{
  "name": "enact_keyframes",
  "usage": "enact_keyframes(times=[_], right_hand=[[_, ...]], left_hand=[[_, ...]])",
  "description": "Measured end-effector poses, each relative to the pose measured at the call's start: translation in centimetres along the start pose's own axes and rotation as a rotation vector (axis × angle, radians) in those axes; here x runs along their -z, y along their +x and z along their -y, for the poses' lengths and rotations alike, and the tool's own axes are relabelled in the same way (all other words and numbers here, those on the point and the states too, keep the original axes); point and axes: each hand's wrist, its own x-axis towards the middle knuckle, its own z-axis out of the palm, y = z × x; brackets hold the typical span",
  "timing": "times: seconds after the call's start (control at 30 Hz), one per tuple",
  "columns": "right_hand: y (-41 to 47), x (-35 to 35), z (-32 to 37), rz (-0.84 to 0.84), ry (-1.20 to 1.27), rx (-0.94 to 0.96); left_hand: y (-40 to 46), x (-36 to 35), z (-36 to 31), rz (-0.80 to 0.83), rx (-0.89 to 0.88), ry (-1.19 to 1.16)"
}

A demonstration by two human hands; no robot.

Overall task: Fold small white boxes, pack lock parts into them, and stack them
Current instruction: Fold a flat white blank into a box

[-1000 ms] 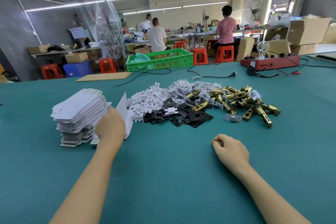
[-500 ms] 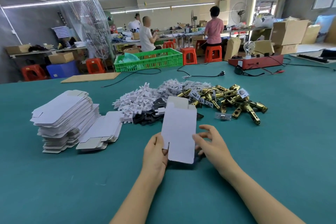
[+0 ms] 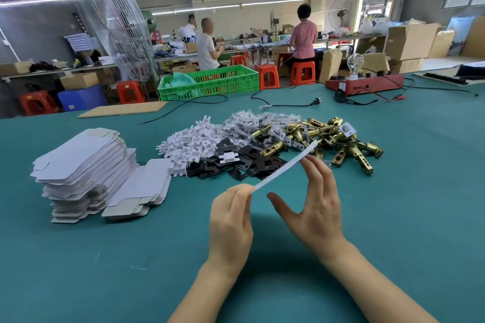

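Held edge-on above the teal felt tabletop [image 3: 393,217]: a flat, unfolded white cardboard box blank [image 3: 282,170], seen as a thin white strip. Long axis diagonal, running from the left grip up and away to the right, far end pointing toward the heap of brass-coloured metal lock latches [image 3: 341,139]. Left hand [image 3: 231,217] pinching the near end of the blank between curled fingers and thumb. Right hand [image 3: 312,207] spread, fingers straight and apart, fingertips [image 3: 311,165] at the blank just below its middle, thumb stretched out toward the left grip without reaching the card; whether the fingertips truly touch the card cannot be told.

Beyond the grip, under the far half of the blank: a scatter of flat black metal plates [image 3: 252,162]. Farther left of those, a mound of small white plastic pieces [image 3: 189,144], with small clear bags of parts [image 3: 252,123] behind it. Well to the left of the grip: a tall stack of flat white box blanks [image 3: 81,165], a lower, slumped stack [image 3: 141,186] leaning just beside it. Far past the grip, at the tabletop's back edge: a green plastic crate [image 3: 210,81] and a red metal test box with a glass bulb [image 3: 364,84].
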Motion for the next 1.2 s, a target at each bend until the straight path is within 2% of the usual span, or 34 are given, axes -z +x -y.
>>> enact_keyframes(times=[0.03,0.13,0.3,0.6,0.73,0.83,1.0,1.07,1.2], right_hand=[[0.1,0.1,0.1,-0.012,0.019,0.003],[0.2,0.6,0.2,0.001,0.069,-0.029],[-0.4,0.6,0.0,0.176,0.219,-0.202],[0.2,1.0,0.2,0.317,0.363,-0.366],[0.2,1.0,0.9,0.376,0.498,-0.48],[-0.3,0.7,1.8,0.46,0.494,-0.473],[-1.0,0.4,2.4,0.368,0.413,-0.535],[-1.0,0.4,2.3,0.326,0.392,-0.573],[-0.8,0.7,2.1,0.36,0.45,-0.545]], left_hand=[[0.1,0.0,0.1,0.01,-0.033,0.03],[0.3,0.2,0.6,0.036,0.033,-0.013],[0.5,0.6,1.7,0.071,0.075,0.032],[0.6,0.6,1.1,0.138,0.083,0.081],[0.3,0.4,1.0,0.091,0.053,0.356],[0.2,0.1,1.1,0.057,-0.024,0.589],[-0.1,-0.9,0.3,0.084,-0.226,0.705],[-0.1,-1.3,0.1,0.1,-0.236,0.712],[0.2,-1.3,0.8,0.099,-0.228,0.66]])
